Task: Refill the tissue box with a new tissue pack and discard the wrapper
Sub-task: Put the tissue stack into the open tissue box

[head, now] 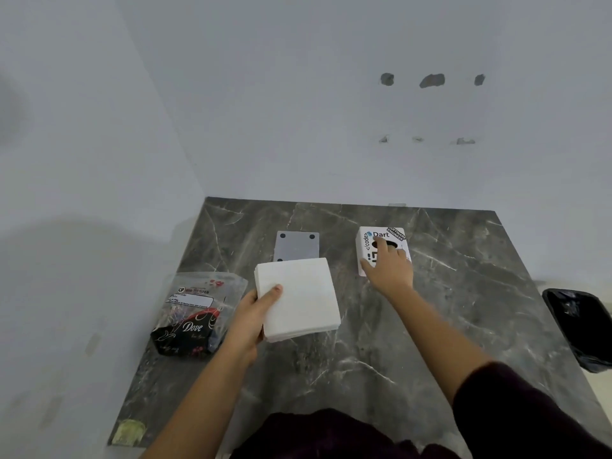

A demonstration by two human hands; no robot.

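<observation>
On the marble table [430, 326], my left hand [255, 319] grips the tissue stack [298, 298]; my right hand [389, 265] rests spread on the "Dart" sticker box [366, 246], beside the "Dove" wrapper [195, 313].

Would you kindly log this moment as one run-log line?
left hand: holds tissue stack | right hand: on tissue box | wrapper: empty, on table | bin: right of table

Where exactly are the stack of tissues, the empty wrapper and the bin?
stack of tissues [299, 298]: head view, middle of its white top sheet.
wrapper [195, 318]: head view, its printed front, left of the stack.
bin [581, 329]: head view, black liner at the table's right edge.
</observation>
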